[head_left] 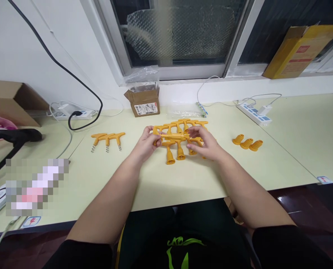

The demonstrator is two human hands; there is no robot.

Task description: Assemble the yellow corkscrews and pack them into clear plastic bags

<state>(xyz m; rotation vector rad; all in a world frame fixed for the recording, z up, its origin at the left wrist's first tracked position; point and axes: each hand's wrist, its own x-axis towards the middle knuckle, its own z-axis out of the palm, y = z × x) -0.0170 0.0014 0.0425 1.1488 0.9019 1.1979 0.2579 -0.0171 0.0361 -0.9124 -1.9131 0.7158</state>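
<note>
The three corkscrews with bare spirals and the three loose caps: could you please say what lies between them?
Between them, the head view shows a group of capped yellow corkscrews, plus the left hand and right hand.

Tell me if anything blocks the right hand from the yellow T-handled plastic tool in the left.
Nothing visible: the right hand is at the free end of the tool. Similar yellow plastic pieces lie around, not between.
</note>
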